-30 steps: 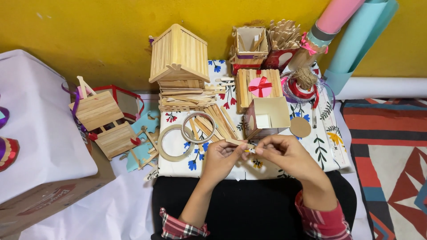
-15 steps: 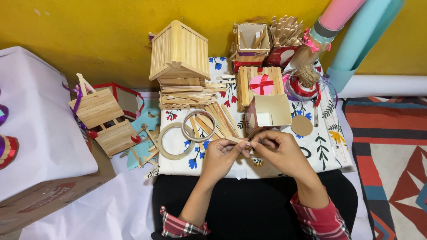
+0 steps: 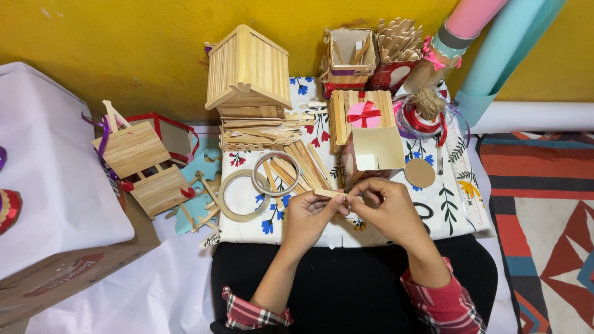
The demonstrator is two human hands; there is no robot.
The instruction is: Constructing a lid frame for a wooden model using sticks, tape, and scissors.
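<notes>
Both of my hands meet over the front edge of a floral cloth (image 3: 458, 210). My left hand (image 3: 309, 216) and my right hand (image 3: 387, 207) pinch the two ends of one flat wooden craft stick (image 3: 328, 193), held level between them. Just behind the stick lies a fan of loose wooden sticks (image 3: 303, 164) with two tape rings (image 3: 275, 174) on it. An open cardboard box (image 3: 374, 154) stands right behind my right hand.
A wooden stick house (image 3: 247, 71) sits on a stack of sticks at the back. A stick box with a pink bow (image 3: 362, 114), a twine spool (image 3: 424, 105), a small stick easel (image 3: 145, 164), paper rolls (image 3: 495, 37) and a patterned rug (image 3: 544, 204) surround the cloth.
My hands have shifted slightly while still working the stick between them; the view has drifted a little. Nothing else on the cloth has moved.
</notes>
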